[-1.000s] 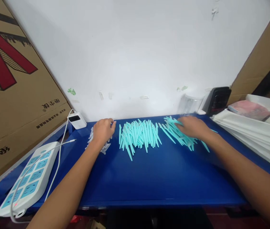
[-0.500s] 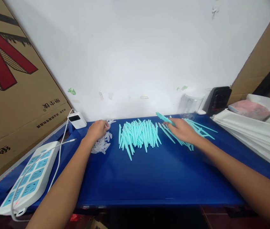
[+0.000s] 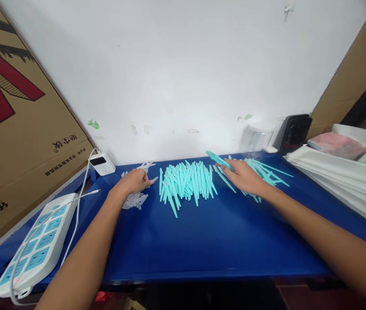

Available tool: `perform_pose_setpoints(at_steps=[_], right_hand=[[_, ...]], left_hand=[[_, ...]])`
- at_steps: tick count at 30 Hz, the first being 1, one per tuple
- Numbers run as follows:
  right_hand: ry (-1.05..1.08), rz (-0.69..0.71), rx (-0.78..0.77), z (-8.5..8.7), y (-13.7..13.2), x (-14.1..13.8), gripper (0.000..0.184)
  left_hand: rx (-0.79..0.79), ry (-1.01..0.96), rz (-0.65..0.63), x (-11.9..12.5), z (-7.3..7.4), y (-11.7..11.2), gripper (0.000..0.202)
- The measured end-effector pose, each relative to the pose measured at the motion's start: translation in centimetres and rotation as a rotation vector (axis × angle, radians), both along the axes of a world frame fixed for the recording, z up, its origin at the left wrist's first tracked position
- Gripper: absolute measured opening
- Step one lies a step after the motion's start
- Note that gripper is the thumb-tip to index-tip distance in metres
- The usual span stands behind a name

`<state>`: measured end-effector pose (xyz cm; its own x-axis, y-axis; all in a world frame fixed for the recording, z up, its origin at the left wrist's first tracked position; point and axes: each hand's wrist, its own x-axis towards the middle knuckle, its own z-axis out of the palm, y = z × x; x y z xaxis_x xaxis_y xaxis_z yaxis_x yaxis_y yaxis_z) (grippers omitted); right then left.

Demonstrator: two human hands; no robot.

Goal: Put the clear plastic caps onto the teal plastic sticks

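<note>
My left hand is closed in a pinch over a pile of small clear plastic caps. One translucent cap sticks out at its fingertips. A fanned bundle of thin turquoise sticks is gripped in my right hand, pointing up and to the left. Between the hands lies a dense heap of turquoise sticks, shaped like slim razors with pale tips. More loose turquoise sticks lie beneath and beyond my right hand, partly covered by it.
The blue table meets a white wall. To the left are a power strip, a white cable, a small white device and a cardboard box. At the right stand a clear container, a black object and stacked white trays.
My left hand has shifted slightly toward me over the caps, and a clear cap now shows at its fingertips. My right hand keeps its bundle, almost unmoved. The view has shifted slightly.
</note>
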<state>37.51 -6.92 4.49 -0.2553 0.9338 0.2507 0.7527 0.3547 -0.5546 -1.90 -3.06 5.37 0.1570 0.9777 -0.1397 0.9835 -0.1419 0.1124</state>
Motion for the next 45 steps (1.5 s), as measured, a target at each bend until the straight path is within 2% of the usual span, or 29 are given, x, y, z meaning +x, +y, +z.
perform_pose_setpoints(at_steps=[4, 9, 14, 19, 22, 28, 30, 32, 36, 40, 42, 45], right_hand=[[0.181, 0.095, -0.094, -0.1, -0.3, -0.1, 0.032], [0.281, 0.097, -0.155, -0.3, -0.4, -0.2, 0.035], [0.293, 0.093, -0.162, -0.4, -0.3, -0.1, 0.034], [0.281, 0.104, -0.137, -0.4, -0.2, -0.2, 0.036], [0.283, 0.108, -0.126, -0.5, -0.2, -0.2, 0.037], [0.243, 0.085, -0.118, -0.2, -0.4, -0.4, 0.038], [0.241, 0.085, -0.127, 0.1, -0.5, -0.5, 0.04], [0.249, 0.093, -0.114, 0.6, -0.7, -0.6, 0.042], [0.308, 0.12, -0.079, 1.2, -0.8, -0.6, 0.048], [0.347, 0.14, -0.129, 1.2, -1.0, -0.5, 0.05], [0.353, 0.166, -0.159, 1.2, -1.1, -0.5, 0.048], [0.362, 0.222, -0.173, 1.2, -1.3, -0.6, 0.045]], left_hand=[[0.094, 0.024, -0.055, 0.0, -0.7, 0.1, 0.031], [0.229, -0.015, -0.073, -0.8, -1.5, 0.8, 0.033], [0.24, -0.051, -0.141, -1.2, -2.5, 1.7, 0.019], [0.288, -0.061, -0.159, -0.9, -2.7, 1.6, 0.023], [0.287, -0.022, -0.175, -0.5, -2.8, 1.4, 0.019], [0.377, 0.122, -0.224, 0.2, -3.4, 1.2, 0.023], [0.383, 0.105, -0.217, 0.3, -3.4, 1.2, 0.022], [0.377, -0.026, -0.199, 0.6, -3.0, 1.1, 0.022], [0.349, -0.51, -0.199, 2.5, -1.9, 0.3, 0.024], [0.181, -0.901, -0.234, 5.3, -1.3, -1.3, 0.035], [0.085, -1.036, -0.246, 6.5, -1.3, -2.1, 0.038], [0.004, -1.124, -0.235, 7.5, -1.4, -2.9, 0.039]])
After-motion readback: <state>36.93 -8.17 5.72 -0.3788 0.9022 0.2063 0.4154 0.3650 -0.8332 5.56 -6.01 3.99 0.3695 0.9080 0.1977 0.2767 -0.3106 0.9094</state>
